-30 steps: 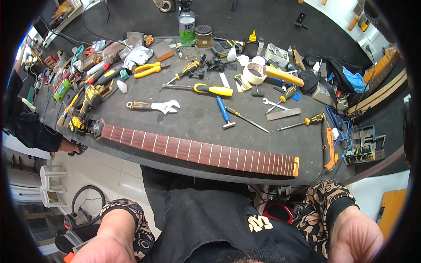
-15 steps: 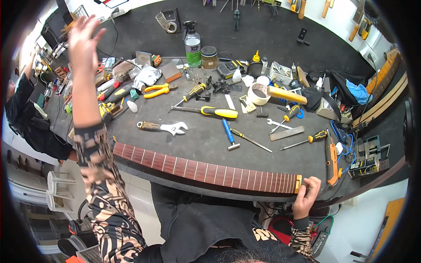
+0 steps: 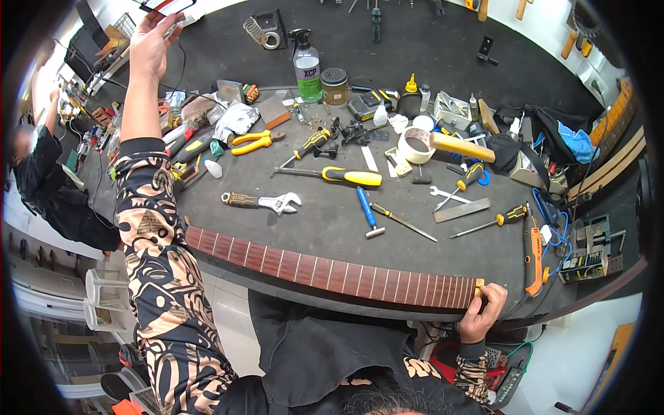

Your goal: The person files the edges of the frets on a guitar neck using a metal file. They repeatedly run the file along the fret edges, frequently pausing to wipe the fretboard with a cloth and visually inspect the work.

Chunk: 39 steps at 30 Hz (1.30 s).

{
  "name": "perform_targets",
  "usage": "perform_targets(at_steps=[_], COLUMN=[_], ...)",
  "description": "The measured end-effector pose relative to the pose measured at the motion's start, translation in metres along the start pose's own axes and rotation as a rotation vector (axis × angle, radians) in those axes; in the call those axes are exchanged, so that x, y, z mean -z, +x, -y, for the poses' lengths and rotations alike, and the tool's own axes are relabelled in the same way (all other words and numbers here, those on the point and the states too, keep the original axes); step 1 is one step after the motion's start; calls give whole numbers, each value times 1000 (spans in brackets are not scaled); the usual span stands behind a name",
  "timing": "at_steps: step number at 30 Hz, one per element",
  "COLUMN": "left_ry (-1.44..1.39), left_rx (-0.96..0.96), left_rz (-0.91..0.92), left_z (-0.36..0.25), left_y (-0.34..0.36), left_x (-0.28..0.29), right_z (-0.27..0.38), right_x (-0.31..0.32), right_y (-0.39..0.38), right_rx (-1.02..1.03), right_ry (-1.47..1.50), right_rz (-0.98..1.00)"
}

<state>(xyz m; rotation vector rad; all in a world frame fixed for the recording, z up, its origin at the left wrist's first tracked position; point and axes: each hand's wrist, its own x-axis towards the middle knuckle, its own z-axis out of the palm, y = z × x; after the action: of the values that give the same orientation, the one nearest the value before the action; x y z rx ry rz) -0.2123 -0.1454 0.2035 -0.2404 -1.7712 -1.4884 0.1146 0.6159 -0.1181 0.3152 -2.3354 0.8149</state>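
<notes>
A guitar neck (image 3: 332,274) with a reddish-brown fretted fingerboard lies along the near edge of the dark workbench. My right hand (image 3: 482,312) is closed around its right end, with the fingertips by a pale yellow end piece. High at the upper left, my left arm is stretched out. There my left hand (image 3: 149,47) has its fingers bent at a dark-framed fixture (image 3: 168,5), cut off by the picture's top. The fingers are closed round a small greyish part beside it, too hidden to name. The neck's left end lies beside my left sleeve.
Behind the neck lie an adjustable wrench (image 3: 266,202), a yellow-handled tool (image 3: 346,176), orange pliers (image 3: 256,142), a blue-handled tool (image 3: 365,207) and a file (image 3: 462,209). A spray bottle (image 3: 307,72) stands farther back. Another person (image 3: 59,187) is at the far left.
My left hand has gone from spread and blurred to closed at the fixture, slightly farther right. My right hand keeps its hold on the neck. The whole view has shifted a little.
</notes>
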Motion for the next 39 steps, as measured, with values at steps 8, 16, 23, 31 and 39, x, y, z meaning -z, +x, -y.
perform_targets(at_steps=[8,16,23,31,39], left_ry=[-44,44,481,719,388], left_rx=[18,42,-249,-363,-7], left_rz=[-77,-242,1017,1168,818], left_z=[-5,-3,-17,-20,-27], left_y=[-20,-157,-376,-416,-417], left_x=[-11,-71,-224,-284,-293], right_z=[1,4,34,11,44], right_x=[1,4,-2,-16,-31], right_y=[0,3,108,160,113], right_rx=[0,-91,-161,117,272], right_ry=[-10,57,252,112,295], right_rz=[-1,-1,192,642,764])
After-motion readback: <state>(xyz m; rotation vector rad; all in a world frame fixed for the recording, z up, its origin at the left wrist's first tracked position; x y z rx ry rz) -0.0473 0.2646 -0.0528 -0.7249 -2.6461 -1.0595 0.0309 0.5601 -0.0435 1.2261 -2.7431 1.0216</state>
